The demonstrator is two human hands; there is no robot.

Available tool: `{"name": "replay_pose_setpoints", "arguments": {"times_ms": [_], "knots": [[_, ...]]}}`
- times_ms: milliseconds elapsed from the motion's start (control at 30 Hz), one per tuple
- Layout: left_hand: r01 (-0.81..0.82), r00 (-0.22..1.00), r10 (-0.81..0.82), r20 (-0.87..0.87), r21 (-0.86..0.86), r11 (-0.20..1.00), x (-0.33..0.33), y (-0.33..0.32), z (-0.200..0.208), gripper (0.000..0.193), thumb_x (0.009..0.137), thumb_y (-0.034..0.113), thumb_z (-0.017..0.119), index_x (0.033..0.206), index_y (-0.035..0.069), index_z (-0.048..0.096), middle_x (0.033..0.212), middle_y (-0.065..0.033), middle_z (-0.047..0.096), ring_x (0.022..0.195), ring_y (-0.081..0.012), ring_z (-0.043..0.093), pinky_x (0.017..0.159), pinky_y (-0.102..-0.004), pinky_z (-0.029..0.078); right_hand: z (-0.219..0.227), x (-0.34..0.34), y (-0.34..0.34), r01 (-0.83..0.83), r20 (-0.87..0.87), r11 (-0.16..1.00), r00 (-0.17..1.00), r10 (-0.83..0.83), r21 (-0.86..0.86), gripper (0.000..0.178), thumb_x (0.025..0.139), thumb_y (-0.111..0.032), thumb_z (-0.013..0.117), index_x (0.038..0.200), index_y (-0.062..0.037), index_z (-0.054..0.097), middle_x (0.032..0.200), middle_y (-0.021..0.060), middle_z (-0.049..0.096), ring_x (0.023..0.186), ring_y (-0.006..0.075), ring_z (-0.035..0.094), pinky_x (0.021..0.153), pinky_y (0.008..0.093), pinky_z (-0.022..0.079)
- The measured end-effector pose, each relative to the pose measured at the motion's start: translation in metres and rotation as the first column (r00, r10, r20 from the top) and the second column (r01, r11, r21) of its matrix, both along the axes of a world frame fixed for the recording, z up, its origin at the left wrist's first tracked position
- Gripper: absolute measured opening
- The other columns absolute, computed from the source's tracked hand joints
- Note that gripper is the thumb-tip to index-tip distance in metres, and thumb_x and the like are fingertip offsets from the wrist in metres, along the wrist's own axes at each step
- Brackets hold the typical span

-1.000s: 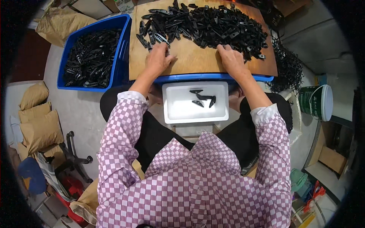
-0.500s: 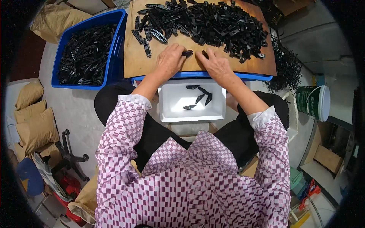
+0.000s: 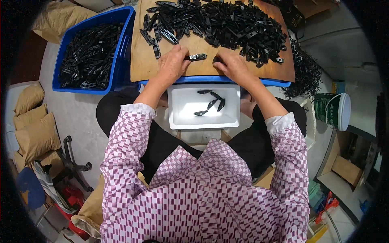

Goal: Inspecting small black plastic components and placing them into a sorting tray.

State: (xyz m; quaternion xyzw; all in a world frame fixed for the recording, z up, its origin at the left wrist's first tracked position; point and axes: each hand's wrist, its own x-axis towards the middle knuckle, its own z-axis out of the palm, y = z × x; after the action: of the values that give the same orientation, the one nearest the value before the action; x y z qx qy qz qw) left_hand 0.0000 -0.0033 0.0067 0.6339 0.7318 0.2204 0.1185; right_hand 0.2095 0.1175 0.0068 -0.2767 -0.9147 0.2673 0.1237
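Between thumb and fingers, my left hand point(image 3: 172, 63) grips a long, narrow black plastic part point(image 3: 197, 57) with light details along its upper side. It points right, over the wooden board point(image 3: 142, 69). Across a small gap, my right hand point(image 3: 231, 65) has its fingers closed on a small dark piece point(image 3: 217, 59), mostly hidden by the fingertips. Beyond both hands lies a big heap of black plastic parts point(image 3: 243, 30). A few longer ones, such as a ladder-patterned part point(image 3: 169, 36), lie at its left edge. Below the board, a white tray point(image 3: 175, 115) holds several black parts point(image 3: 200, 113).
At left stands a blue bin point(image 3: 125, 48) full of black parts. Thin black scrap point(image 3: 304, 71) is piled right of the board, near a green bucket point(image 3: 327, 109). Brown paper sacks point(image 3: 38, 131) and a chair base point(image 3: 75, 162) sit at far left.
The part in my left hand now lies level and shows its light-detailed side. My left hand has shifted slightly left and down; the right hand's fingers have curled in more.
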Motion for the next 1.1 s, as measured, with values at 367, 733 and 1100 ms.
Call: {"name": "replay_pose_setpoints", "arguments": {"times_ms": [367,733,1100], "knots": [[0.124,0.991,-0.126,0.038,0.039,0.991,0.006,0.004,-0.001,0.014,0.082,0.012,0.068,0.092,0.006,0.06,0.091,-0.0095,0.055,0.086,-0.0311,0.06,0.071,-0.0409,0.048,0.025,-0.014,-0.01,-0.113,0.222,0.98,0.972,0.076,0.162,0.022,0.087,-0.022,0.065,0.088,-0.0026,0.056,0.077,0.0179,0.063,0.077,0.0386,0.063,0.067,0.0453,0.05],[0.221,0.973,-0.225,0.046,0.085,0.972,0.001,0.007,-0.001,0.014,0.08,0.01,0.069,0.087,0.005,0.059,0.086,-0.0092,0.056,0.081,-0.0328,0.061,0.068,-0.0418,0.049,-0.001,-0.029,-0.011,-0.153,0.175,0.975,0.977,0.125,0.16,0.022,0.087,-0.023,0.064,0.085,-0.0036,0.053,0.072,0.0191,0.063,0.072,0.04,0.063,0.063,0.0477,0.048],[0.066,0.995,-0.057,-0.084,0.111,0.992,-0.033,0.023,0.027,0.021,0.081,0.007,0.064,0.102,0.008,0.06,0.099,-0.011,0.056,0.086,-0.0309,0.061,0.073,-0.0421,0.05,0.021,-0.021,0.02,0.287,-0.09,0.943,0.957,-0.276,0.166,0.037,0.084,-0.037,0.069,0.087,-0.0036,0.053,0.074,0.0188,0.065,0.072,0.0406,0.063,0.06,0.0483,0.049]]}}
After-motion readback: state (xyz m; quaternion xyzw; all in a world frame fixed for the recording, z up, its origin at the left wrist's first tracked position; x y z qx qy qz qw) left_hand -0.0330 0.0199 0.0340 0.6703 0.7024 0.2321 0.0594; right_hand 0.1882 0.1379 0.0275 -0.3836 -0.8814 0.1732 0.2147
